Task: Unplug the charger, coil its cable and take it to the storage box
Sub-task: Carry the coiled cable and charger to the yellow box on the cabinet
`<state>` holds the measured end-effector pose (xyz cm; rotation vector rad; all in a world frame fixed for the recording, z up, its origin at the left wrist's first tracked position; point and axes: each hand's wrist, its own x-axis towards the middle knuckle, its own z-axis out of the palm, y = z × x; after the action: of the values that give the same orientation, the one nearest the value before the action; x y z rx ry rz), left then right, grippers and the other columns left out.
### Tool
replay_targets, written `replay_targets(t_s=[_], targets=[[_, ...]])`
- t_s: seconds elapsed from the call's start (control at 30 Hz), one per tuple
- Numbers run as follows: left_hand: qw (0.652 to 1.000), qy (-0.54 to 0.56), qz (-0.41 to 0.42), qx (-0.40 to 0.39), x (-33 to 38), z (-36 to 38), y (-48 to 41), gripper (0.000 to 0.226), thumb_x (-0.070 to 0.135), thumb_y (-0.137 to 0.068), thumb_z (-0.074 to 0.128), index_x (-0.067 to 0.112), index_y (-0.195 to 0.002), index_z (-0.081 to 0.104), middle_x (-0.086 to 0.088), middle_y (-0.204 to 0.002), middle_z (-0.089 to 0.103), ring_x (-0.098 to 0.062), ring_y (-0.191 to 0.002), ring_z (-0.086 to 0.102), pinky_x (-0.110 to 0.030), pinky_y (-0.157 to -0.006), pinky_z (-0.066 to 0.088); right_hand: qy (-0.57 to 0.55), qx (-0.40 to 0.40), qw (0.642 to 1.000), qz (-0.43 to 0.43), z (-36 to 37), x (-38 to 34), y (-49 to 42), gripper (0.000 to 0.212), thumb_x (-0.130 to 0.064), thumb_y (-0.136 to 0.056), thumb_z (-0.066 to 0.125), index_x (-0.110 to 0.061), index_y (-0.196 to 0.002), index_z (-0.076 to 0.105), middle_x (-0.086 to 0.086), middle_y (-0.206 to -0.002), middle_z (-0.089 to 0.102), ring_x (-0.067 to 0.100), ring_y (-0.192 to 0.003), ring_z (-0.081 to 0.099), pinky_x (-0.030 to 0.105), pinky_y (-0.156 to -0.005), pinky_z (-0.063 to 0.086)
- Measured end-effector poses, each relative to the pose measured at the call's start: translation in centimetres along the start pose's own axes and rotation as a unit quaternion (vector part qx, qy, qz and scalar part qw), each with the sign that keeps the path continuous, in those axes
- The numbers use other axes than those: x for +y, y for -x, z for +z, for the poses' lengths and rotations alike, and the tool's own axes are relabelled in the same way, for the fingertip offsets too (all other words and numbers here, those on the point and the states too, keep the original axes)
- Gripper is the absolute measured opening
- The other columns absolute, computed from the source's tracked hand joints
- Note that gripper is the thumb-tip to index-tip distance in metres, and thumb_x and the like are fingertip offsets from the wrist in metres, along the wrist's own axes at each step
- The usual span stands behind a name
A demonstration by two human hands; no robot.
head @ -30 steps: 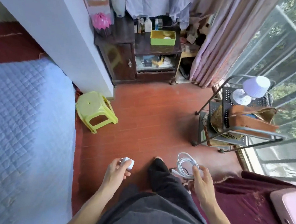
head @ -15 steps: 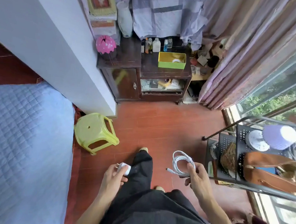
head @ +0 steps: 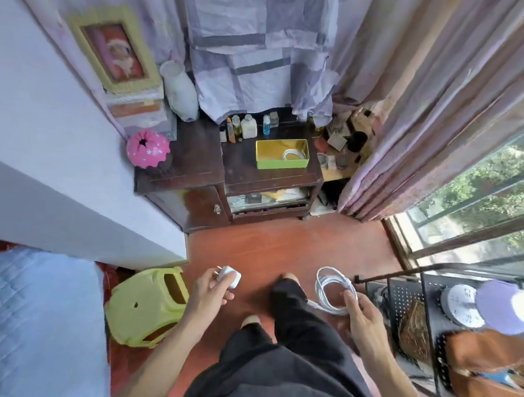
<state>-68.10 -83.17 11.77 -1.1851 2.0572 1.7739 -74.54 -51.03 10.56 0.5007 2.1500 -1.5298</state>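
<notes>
My left hand [head: 209,294] grips the white charger plug [head: 229,276], its prongs pointing up and left. A coil of white cable [head: 332,288] hangs from my right hand [head: 362,317], pinched at the coil's lower right, with one connector end sticking out to the left. Plug and cable are held apart, one in each hand. Ahead, the green storage box [head: 283,162] stands open on a dark wooden cabinet [head: 195,162]; a white coiled cable lies inside it.
A green plastic stool [head: 144,308] stands at my left by the blue-quilted bed [head: 29,321]. A black metal rack [head: 403,288] with a brown bag and a lamp is close on my right. Red floor [head: 282,246] leads to the cabinet. Curtains and a window are at right.
I have walked toward the cabinet, which now looks nearer and larger. The stool and rack have slid back beside me. Both hands keep their hold on plug and cable.
</notes>
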Motion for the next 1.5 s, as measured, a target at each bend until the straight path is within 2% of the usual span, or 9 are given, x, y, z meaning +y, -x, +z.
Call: replay_targets(t_s=[0.3,0.53,0.73,0.87,1.0,1.13,1.27,1.4,1.5], targets=[[0.999,-0.037,-0.034,-0.013,8.2,6.0,-10.5,0.026,0.041,-0.093,0.066,0.019,-0.109,0.067,0.0,-0.087,0.078,-0.005,-0.066,0.073,-0.019,-0.06,0.051,0.015,0.008,0.999,0.039,-0.7,-9.0,-13.2,0.038,-0.04,-0.105,0.06,-0.006,-0.092,0.073,0.023,-0.081,0.076,0.026,-0.066,0.068,0.046,-0.074,0.057],[0.999,-0.019,-0.04,0.022,15.5,7.2,-17.1,0.017,0.047,-0.092,0.067,0.036,-0.1,0.057,0.004,-0.087,0.077,-0.003,-0.071,0.074,-0.018,-0.062,0.051,-0.001,-0.032,0.998,0.06,0.6,-17.6,-21.5,0.026,-0.043,-0.104,0.059,-0.021,-0.101,0.072,0.009,-0.07,0.064,0.02,-0.062,0.058,0.03,-0.057,0.047],[0.998,-0.021,-0.063,0.021,17.1,5.6,-21.7,0.015,0.038,-0.093,0.07,0.027,-0.1,0.064,0.004,-0.08,0.078,-0.006,-0.069,0.073,-0.02,-0.062,0.053,0.072,-0.051,0.996,0.034,3.6,-20.9,-27.3,0.032,-0.042,-0.106,0.057,-0.015,-0.099,0.071,0.006,-0.066,0.065,0.012,-0.055,0.059,0.022,-0.05,0.045],[0.995,-0.041,-0.09,-0.006,18.8,4.3,-26.1,0.017,0.032,-0.091,0.073,0.023,-0.101,0.064,0.002,-0.08,0.077,-0.007,-0.067,0.074,-0.023,-0.066,0.057,0.122,-0.072,0.99,0.017,6.0,-22.3,-30.2,0.033,-0.043,-0.107,0.054,-0.014,-0.106,0.07,0.001,-0.075,0.066,0.017,-0.072,0.06,0.046,-0.072,0.054],[0.995,-0.05,-0.086,-0.017,21.9,4.4,-31.4,0.015,0.033,-0.089,0.075,0.027,-0.097,0.063,0.004,-0.086,0.075,-0.001,-0.066,0.073,-0.017,-0.062,0.053,0.16,-0.043,0.986,0.025,8.4,-24.4,-33.4,0.033,-0.046,-0.107,0.048,-0.017,-0.122,0.056,-0.002,-0.081,0.066,0.016,-0.073,0.061,0.048,-0.084,0.053],[0.994,-0.058,-0.089,-0.037,24.9,5.3,-35.3,0.026,0.045,-0.081,0.076,0.029,-0.098,0.064,0.004,-0.09,0.077,-0.001,-0.067,0.073,-0.033,-0.079,0.058,0.122,-0.019,0.991,0.048,10.0,-26.0,-36.0,0.031,-0.05,-0.107,0.048,-0.021,-0.118,0.056,0.01,-0.084,0.074,0.032,-0.077,0.07,0.051,-0.082,0.056],[0.992,-0.066,-0.108,-0.032,26.3,6.7,-37.5,0.046,0.062,-0.062,0.07,0.032,-0.097,0.064,0.013,-0.082,0.078,-0.003,-0.077,0.074,-0.033,-0.08,0.057,0.07,0.004,0.995,0.072,11.6,-26.5,-38.7,0.025,-0.048,-0.101,0.063,-0.025,-0.101,0.072,0.012,-0.078,0.075,0.022,-0.069,0.063,0.045,-0.071,0.053],[0.987,-0.076,-0.139,-0.008,25.8,8.5,-39.5,0.037,0.055,-0.066,0.07,0.033,-0.095,0.063,0.023,-0.081,0.075,0.004,-0.079,0.07,-0.026,-0.073,0.052,0.041,0.007,0.993,0.106,13.6,-25.8,-43.6,0.017,-0.036,-0.098,0.071,-0.022,-0.091,0.077,0.002,-0.064,0.069,0.018,-0.058,0.056,0.03,-0.053,0.049],[0.987,-0.079,-0.136,-0.001,25.2,9.8,-41.8,0.024,0.045,-0.076,0.074,0.035,-0.093,0.06,0.027,-0.082,0.071,0.021,-0.077,0.06,-0.021,-0.065,0.043,0.045,0.004,0.992,0.121,15.5,-25.1,-48.4,0.017,-0.037,-0.099,0.07,-0.021,-0.098,0.077,0.004,-0.067,0.069,0.019,-0.058,0.06,0.028,-0.054,0.048]])
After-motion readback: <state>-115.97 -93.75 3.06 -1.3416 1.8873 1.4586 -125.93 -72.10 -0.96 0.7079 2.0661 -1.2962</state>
